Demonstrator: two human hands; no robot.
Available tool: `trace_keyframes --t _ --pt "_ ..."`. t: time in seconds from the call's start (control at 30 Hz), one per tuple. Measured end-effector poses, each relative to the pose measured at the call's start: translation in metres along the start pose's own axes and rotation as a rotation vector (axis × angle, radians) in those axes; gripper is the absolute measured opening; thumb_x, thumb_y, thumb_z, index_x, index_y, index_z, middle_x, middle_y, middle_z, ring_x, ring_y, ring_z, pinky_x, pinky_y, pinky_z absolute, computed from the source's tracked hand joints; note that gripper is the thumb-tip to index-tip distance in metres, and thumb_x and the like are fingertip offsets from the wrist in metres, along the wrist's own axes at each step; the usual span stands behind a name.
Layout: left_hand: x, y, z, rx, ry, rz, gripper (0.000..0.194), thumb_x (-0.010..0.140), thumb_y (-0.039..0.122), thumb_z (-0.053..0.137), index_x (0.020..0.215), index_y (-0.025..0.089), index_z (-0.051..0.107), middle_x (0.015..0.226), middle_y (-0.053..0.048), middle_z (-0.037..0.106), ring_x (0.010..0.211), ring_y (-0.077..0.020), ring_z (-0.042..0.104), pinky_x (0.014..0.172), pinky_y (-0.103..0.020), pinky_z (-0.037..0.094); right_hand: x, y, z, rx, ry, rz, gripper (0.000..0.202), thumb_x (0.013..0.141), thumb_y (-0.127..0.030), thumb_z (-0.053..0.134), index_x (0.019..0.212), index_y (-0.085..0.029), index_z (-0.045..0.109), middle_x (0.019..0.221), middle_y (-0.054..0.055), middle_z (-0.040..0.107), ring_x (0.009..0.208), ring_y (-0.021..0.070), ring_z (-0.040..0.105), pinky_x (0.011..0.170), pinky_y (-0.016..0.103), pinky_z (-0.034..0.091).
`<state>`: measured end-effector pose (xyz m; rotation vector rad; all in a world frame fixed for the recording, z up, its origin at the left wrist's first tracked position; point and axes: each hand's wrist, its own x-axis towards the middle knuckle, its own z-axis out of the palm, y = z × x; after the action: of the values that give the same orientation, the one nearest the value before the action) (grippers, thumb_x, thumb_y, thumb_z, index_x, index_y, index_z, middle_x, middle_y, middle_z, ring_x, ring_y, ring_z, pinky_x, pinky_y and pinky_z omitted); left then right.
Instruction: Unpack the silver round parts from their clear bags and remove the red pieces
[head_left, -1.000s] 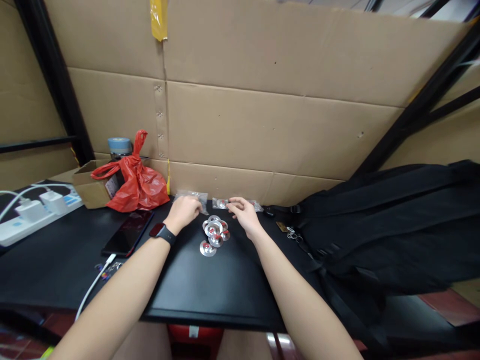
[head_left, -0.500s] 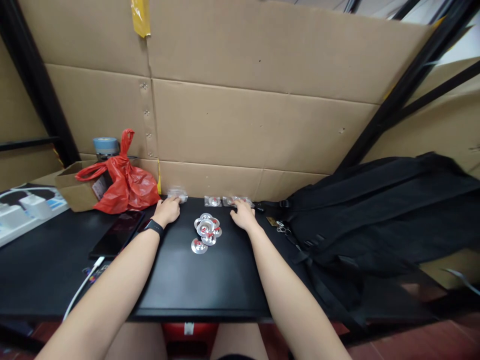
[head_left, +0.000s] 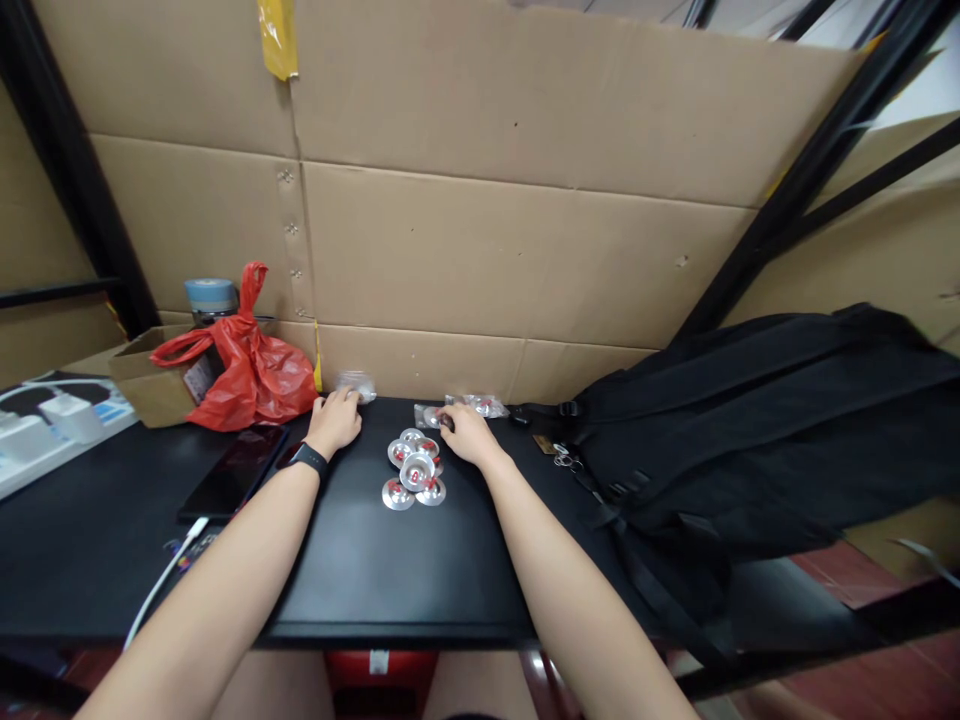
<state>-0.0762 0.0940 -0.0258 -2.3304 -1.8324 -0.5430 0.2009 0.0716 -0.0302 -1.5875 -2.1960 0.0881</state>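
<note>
Several round silver metal discs (head_left: 417,472) with raised centres and red marks lie in an overlapping cluster on the black tabletop. My left hand (head_left: 337,422), a dark watch on its wrist, rests palm down left of them. Its fingers are stretched, touching or just in front of some clear plastic bags (head_left: 356,385). At the back, my right hand (head_left: 468,436) has its fingers bent onto a small clear packet (head_left: 429,415) with a shiny disc inside. A dark spot at the fingertips is too small to make out. More clear packets (head_left: 480,405) lie just behind that hand.
A red plastic bag (head_left: 259,375) and an open cardboard box (head_left: 154,375) stand at the back left. Nearer lie a phone (head_left: 232,472) and a white power strip (head_left: 75,425). A black backpack (head_left: 750,420) covers the right side. A cardboard wall (head_left: 465,250) rises behind.
My right hand has moved left, from the right-hand packets to the left one, which has shifted slightly toward me. The discs have spread, the top one sitting nearer me. My left hand stays put.
</note>
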Motion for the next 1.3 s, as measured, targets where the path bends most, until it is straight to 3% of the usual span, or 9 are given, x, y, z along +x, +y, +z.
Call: trace_keyframes --t 0.13,0.3,0.5,0.6,0.7,0.9,1.13,1.3 --pt "-0.003 0.003 -0.007 0.009 0.046 -0.004 0.042 0.086 0.020 0.047 0.126 0.020 0.056 0.142 -0.013 0.050 0.126 -0.0301 0.048 0.103 -0.047 0.036 -0.002 0.002 0.002 0.039 -0.002 -0.018 0.044 0.085 -0.022 0.059 0.129 -0.024 0.059 0.134 0.007 0.061 0.126 0.0262 0.051 0.099 0.038 0.039" --pt "-0.006 0.007 -0.011 -0.009 0.076 -0.017 0.040 0.086 0.024 0.049 0.125 0.020 0.056 0.133 -0.014 0.055 0.119 -0.0310 0.052 0.099 -0.047 0.038 -0.002 -0.001 0.002 0.057 -0.019 0.054 0.038 0.086 -0.031 0.062 0.124 -0.026 0.062 0.125 0.006 0.067 0.120 0.0279 0.056 0.094 0.040 0.039" --pt "-0.002 0.006 -0.013 -0.226 0.054 -0.246 0.035 0.085 0.031 0.052 0.118 0.024 0.060 0.128 -0.012 0.060 0.120 -0.0302 0.056 0.097 -0.048 0.041 -0.004 -0.007 0.002 -0.038 -0.034 0.147 0.047 0.088 -0.049 0.061 0.129 -0.028 0.058 0.127 0.011 0.060 0.123 0.0326 0.048 0.097 0.048 0.034" --pt "-0.002 0.003 -0.014 -0.284 0.055 -0.284 0.032 0.084 0.031 0.054 0.114 0.025 0.063 0.124 -0.010 0.066 0.117 -0.0294 0.059 0.096 -0.046 0.043 -0.005 -0.011 0.003 -0.086 -0.047 0.178 0.044 0.088 -0.053 0.059 0.125 -0.027 0.060 0.130 0.012 0.055 0.126 0.0340 0.043 0.098 0.051 0.033" --pt "-0.005 0.004 -0.017 -0.311 0.063 -0.268 0.028 0.083 0.029 0.054 0.108 0.025 0.067 0.117 -0.006 0.071 0.111 -0.0267 0.063 0.094 -0.042 0.044 -0.005 -0.013 0.003 -0.110 -0.033 0.170 0.037 0.092 -0.048 0.056 0.120 -0.025 0.062 0.130 0.013 0.055 0.126 0.0331 0.042 0.099 0.051 0.032" --pt "-0.010 0.018 -0.032 -0.293 0.137 -0.247 0.024 0.083 0.026 0.052 0.100 0.025 0.070 0.104 -0.004 0.076 0.104 -0.0246 0.067 0.088 -0.036 0.044 -0.004 -0.011 -0.001 -0.102 0.055 0.195 0.037 0.102 -0.032 0.031 0.110 -0.021 0.065 0.123 0.014 0.063 0.119 0.0301 0.050 0.097 0.048 0.033" --pt "-0.011 0.029 -0.035 -0.323 0.233 -0.116 0.020 0.086 0.026 0.051 0.094 0.024 0.069 0.099 -0.001 0.076 0.096 -0.0207 0.067 0.083 -0.033 0.044 -0.004 -0.005 -0.007 -0.078 0.149 0.217 0.024 0.095 -0.029 0.044 0.104 -0.021 0.066 0.106 0.010 0.071 0.106 0.0255 0.061 0.089 0.037 0.037" --pt "-0.013 0.037 -0.029 -0.394 0.177 0.029 0.020 0.083 0.021 0.053 0.096 0.023 0.069 0.094 -0.001 0.075 0.092 -0.0195 0.068 0.085 -0.031 0.047 -0.001 0.001 -0.005 0.038 0.241 0.204 0.030 0.097 -0.026 0.037 0.094 -0.019 0.067 0.101 0.011 0.071 0.098 0.0234 0.063 0.084 0.032 0.040"
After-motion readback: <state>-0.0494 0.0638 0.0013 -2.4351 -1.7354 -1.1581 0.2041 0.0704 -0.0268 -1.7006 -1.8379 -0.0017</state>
